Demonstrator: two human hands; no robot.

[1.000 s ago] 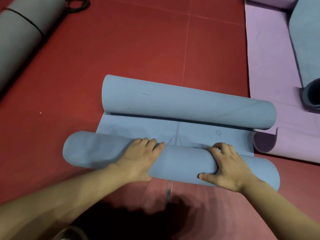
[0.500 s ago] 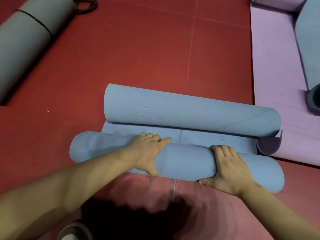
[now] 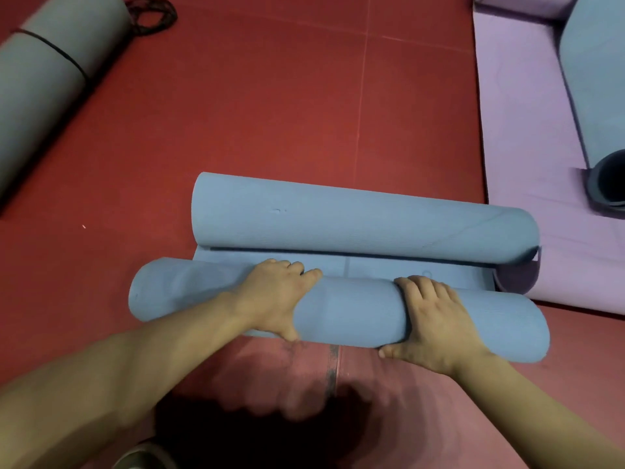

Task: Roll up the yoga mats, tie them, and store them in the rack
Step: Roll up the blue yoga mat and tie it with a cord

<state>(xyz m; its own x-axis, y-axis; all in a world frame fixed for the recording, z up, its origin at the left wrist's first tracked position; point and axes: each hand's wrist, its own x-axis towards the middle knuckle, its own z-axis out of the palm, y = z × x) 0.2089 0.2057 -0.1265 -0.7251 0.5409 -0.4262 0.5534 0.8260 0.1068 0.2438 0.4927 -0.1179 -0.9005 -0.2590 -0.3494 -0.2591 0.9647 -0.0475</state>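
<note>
A light blue yoga mat [image 3: 348, 313] lies on the red floor, rolled from both ends. The near roll sits under both my hands; the far roll [image 3: 358, 225] lies just behind it, with a thin strip of flat mat [image 3: 372, 267] between them. My left hand [image 3: 274, 299] grips the near roll left of its middle, fingers curled over the top and thumb at the near side. My right hand [image 3: 436, 319] grips the same roll right of its middle, thumb pointing left along the floor side.
A grey rolled mat [image 3: 44, 82] with a black band lies at the far left, a black cord [image 3: 152, 15] beside its end. A purple mat [image 3: 527, 130] is spread at the right with another blue-grey mat [image 3: 598, 86] on it. Red floor [image 3: 270, 106] extends beyond.
The near roll has moved forward toward the far roll, so the flat strip between them has narrowed. Both hands have stayed on the roll, shifting with it.
</note>
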